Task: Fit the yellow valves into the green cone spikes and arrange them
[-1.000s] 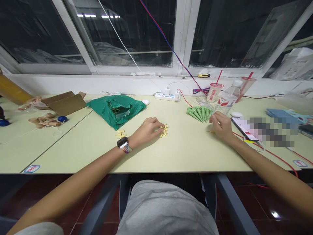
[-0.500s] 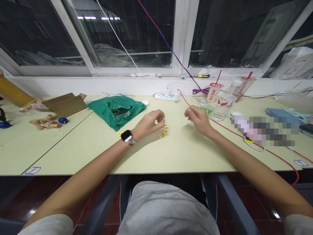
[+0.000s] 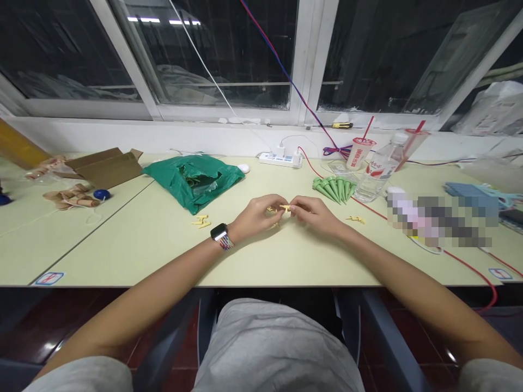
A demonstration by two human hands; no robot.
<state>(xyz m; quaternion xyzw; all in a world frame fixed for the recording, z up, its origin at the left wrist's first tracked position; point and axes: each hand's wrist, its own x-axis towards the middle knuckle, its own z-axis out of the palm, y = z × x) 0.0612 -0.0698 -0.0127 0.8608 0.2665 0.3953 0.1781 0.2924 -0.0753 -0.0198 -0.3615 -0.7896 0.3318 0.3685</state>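
Observation:
My left hand [image 3: 259, 215] and my right hand [image 3: 312, 213] meet at the middle of the pale yellow table [image 3: 134, 256], with their fingertips together on a small yellow plastic piece [image 3: 285, 207]. More of these pieces [image 3: 272, 209] lie half hidden under my left fingers. A small group of yellow pieces [image 3: 200, 221] rests to the left of my left wrist, and another [image 3: 355, 219] lies right of my right hand. Several green cones [image 3: 333, 189] lie in a fan beyond my right hand.
A green plastic bag [image 3: 192, 182] and a cardboard box [image 3: 106, 167] stand at the far left. A power strip [image 3: 280, 159], a water bottle [image 3: 378, 169] and a red-strawed cup [image 3: 359, 153] line the back. A red wire [image 3: 445, 251] crosses the right side near a blurred object [image 3: 437, 220].
My right hand has moved left from beside the green cones to meet my left hand. Both hands now pinch the yellow piece together, and the yellow pieces between them are mostly covered.

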